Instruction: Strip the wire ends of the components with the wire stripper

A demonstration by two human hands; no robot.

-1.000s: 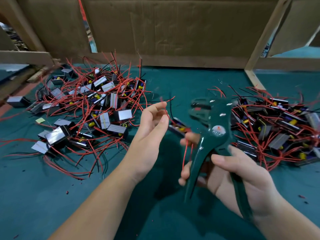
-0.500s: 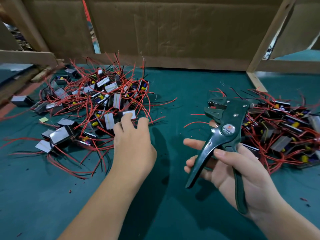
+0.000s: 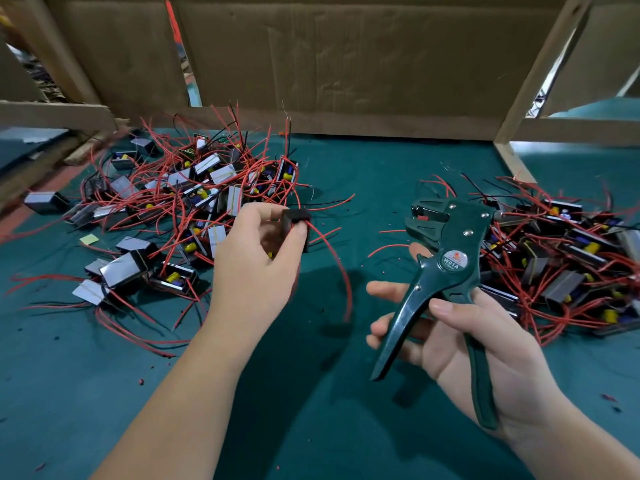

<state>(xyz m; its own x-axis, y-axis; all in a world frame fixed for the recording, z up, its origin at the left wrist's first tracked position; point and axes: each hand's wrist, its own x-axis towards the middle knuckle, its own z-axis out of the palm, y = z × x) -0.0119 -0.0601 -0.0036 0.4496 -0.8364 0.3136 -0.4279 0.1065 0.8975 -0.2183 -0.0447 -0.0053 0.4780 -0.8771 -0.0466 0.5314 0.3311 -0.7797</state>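
Note:
My left hand (image 3: 254, 268) pinches a small black component (image 3: 295, 226) lifted just right of the left pile; its red wires (image 3: 337, 268) curve down and right. My right hand (image 3: 481, 344) holds the dark green wire stripper (image 3: 446, 268) by its handles, jaws up and pointing left, handles spread. The component and the stripper jaws are apart, with a gap of table between them. A pile of components with red and black wires (image 3: 180, 209) lies at the left, and another pile (image 3: 561, 258) at the right behind the stripper.
The green table mat (image 3: 311, 393) carries small red insulation scraps. A cardboard wall (image 3: 329, 64) closes the back, with wooden frame pieces (image 3: 512, 161) at the right and left. A small yellow note (image 3: 89, 240) lies by the left pile.
My left hand reached into the left pile, then lifted a component out toward the middle. The component held earlier is gone from between my hands. The stripper stayed roughly in place.

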